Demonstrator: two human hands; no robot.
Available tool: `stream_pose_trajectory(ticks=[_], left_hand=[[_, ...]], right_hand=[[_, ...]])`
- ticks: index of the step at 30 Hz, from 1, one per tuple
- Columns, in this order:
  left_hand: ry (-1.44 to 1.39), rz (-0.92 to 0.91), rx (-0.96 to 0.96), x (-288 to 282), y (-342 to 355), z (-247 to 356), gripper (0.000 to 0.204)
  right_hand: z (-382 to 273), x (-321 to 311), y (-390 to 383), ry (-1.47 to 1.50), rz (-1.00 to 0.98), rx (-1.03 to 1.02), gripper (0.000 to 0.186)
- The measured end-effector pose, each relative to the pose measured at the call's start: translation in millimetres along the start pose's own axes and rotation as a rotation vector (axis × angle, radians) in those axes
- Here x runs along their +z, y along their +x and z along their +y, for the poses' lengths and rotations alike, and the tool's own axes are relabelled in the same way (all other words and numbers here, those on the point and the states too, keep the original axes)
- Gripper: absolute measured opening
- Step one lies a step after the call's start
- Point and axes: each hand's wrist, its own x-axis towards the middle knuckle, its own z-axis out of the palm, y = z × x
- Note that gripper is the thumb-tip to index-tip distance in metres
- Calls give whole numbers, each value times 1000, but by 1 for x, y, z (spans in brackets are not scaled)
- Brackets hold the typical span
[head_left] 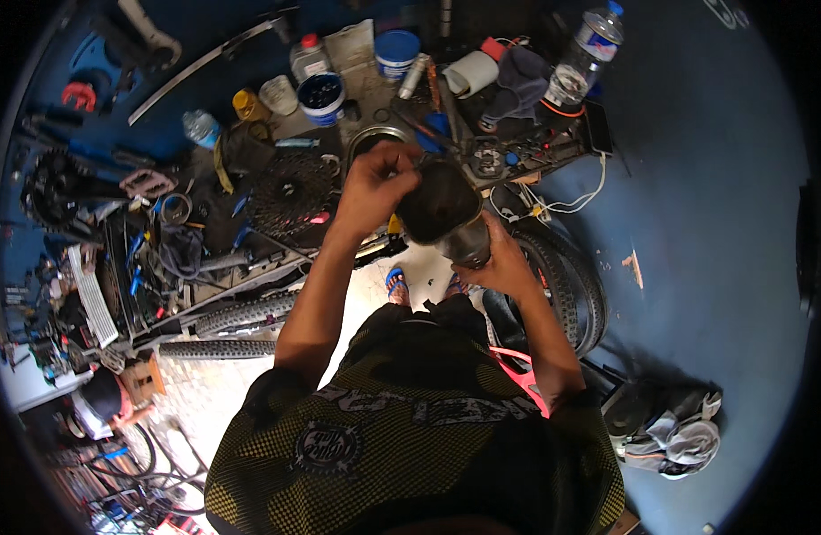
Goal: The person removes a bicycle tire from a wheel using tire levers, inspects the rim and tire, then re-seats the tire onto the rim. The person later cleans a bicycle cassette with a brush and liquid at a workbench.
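My right hand (502,263) is wrapped round the lower body of a dark, square-mouthed container (439,201), held over the bench's front edge. Its wide mouth faces up toward me and the inside looks almost black; what it holds cannot be made out. Close by its left rim is my left hand (377,189), fingers curled and thumb pressed to the forefinger. Anything in that pinch is too small or hidden to name. Just beyond the left hand, a round metal bowl (381,131) rests on the bench, partly covered by the hand. A bicycle cassette (290,189) lies left of the left forearm.
Blue-and-white tubs (321,100), a water bottle (587,58), a phone (598,127) with a white cable and many tools crowd the bench. Tyres (571,285) lean at the right by a blue wall (705,223). Another person (107,399) is at the lower left near bicycles.
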Motion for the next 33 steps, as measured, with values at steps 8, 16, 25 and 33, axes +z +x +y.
stream_pose_trajectory(ticks=[8, 16, 25, 33], left_hand=[[23, -258, -107, 66, -7, -36, 14], [74, -215, -550, 103, -26, -65, 34], [125, -379, -891, 123, -118, -187, 27], [216, -376, -1161, 133, -157, -294, 25]], right_hand=[[70, 25, -31, 209, 89, 85, 109], [187, 102, -48, 525, 222, 191, 103], [354, 146, -28, 352, 271, 609, 99], [563, 220, 7, 358, 396, 767, 98]])
